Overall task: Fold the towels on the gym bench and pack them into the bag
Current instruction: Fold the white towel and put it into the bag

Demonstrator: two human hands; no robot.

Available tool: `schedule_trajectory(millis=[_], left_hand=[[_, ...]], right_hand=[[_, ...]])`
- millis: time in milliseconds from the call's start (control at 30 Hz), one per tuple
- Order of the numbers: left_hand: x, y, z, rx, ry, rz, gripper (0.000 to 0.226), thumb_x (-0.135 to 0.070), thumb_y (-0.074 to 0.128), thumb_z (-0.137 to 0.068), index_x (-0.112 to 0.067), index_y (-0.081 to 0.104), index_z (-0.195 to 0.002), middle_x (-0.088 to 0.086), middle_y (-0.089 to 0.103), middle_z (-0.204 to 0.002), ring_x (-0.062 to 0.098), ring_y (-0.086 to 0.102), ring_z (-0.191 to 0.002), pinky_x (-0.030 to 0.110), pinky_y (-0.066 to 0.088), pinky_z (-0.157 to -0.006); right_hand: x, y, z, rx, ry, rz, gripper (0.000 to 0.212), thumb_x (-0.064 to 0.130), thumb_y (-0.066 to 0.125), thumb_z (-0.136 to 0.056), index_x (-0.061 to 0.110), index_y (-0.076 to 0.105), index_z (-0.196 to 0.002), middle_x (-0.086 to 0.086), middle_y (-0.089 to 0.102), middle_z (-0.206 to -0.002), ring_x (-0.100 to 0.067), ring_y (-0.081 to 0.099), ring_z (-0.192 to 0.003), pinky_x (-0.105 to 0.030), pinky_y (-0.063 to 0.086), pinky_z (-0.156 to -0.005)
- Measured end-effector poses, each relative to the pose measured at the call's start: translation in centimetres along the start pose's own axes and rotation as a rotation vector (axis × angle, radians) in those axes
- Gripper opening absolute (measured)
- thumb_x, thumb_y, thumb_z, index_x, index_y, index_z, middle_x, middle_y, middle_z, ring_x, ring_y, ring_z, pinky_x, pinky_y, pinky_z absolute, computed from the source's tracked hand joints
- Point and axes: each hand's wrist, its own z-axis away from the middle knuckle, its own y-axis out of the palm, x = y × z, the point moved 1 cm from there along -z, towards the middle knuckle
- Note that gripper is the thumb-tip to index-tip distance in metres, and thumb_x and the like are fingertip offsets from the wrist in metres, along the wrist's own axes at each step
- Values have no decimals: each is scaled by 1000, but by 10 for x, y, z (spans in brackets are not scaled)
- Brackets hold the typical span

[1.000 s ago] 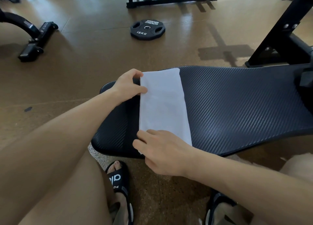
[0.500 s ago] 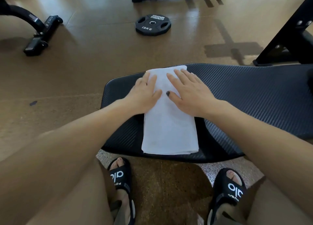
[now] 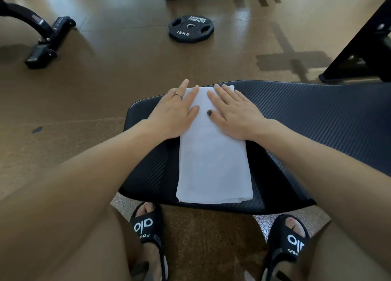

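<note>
I have both hands flat on the towel (image 3: 213, 160), fingers straight and spread, holding nothing: my left hand (image 3: 175, 113) presses the far left corner, half on cloth and half on the worktop (image 3: 317, 122), and my right hand (image 3: 234, 113) presses the far right part. The towel lies as a narrow folded strip across the worktop's left end, its long axis running from 12 o'clock to 6 o'clock, the far short edge under my fingers and the near short edge pointing at me, just at the padded lip above my sandals. That near edge is my worry: the layers show loose there, and if I lift the far end to fold it over, I judge the strip could slide off the lip toward 6 o'clock onto the floor. The ribbed pad may also drag the bottom layer and skew the stack if I smooth too hard. No bag is in view, so I cannot tell where packing goes.
</note>
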Motion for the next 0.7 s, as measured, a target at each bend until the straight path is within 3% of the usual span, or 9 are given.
schedule_trajectory(millis=[133,267,367,467,533,600,700], left_hand=[[14,10,-6,136,-107,-47,73,-58,14,-104,-20,-3,-163,7,-4,-171,22,-2,-157,40,1,-127],[19,12,3,147,-134,-47,77,-61,11,-103,-15,-6,-162,2,-7,-171,17,-6,-157,38,-1,-128],[17,5,20,85,-172,-38,75,-56,17,-105,-13,-4,-162,5,-7,-171,21,-4,-157,39,1,-128],[-5,-8,50,-81,-4,-84,76,-47,32,-105,-13,-3,-162,8,-7,-171,24,-2,-157,39,3,-128],[-18,-11,79,-115,188,-105,75,-55,26,-104,-17,-2,-163,6,-7,-171,22,-4,-157,38,1,-128],[-20,-4,108,27,319,-141,77,-66,10,-101,-23,-9,-162,-1,-15,-169,15,-15,-156,37,-3,-128],[-4,13,129,233,329,-197,82,-78,-2,-93,-32,-27,-156,-10,-31,-164,6,-29,-150,35,-6,-127]], right_hand=[[-3,1,0,-11,-6,10,64,54,15,-105,26,3,-162,0,-4,-170,-15,-8,-155,-37,-4,-126],[-4,0,6,-32,34,27,65,55,11,-104,27,5,-162,-4,-3,-170,-17,-7,-156,-39,-4,-126],[2,-7,24,-172,10,89,68,51,7,-102,19,16,-161,-11,12,-168,-24,6,-156,-40,2,-127],[20,-17,62,-173,-181,-48,65,47,15,-102,18,25,-160,-9,24,-166,-23,17,-154,-36,8,-125],[32,-14,94,-88,-315,-92,62,47,18,-105,19,21,-161,-4,19,-167,-18,12,-155,-34,6,-127],[37,-1,120,28,-394,-21,63,50,14,-106,22,9,-162,0,5,-169,-14,-2,-156,-36,2,-127],[25,11,141,79,-376,59,65,56,5,-104,26,-3,-161,5,-9,-168,-9,-16,-153,-36,-2,-127]])
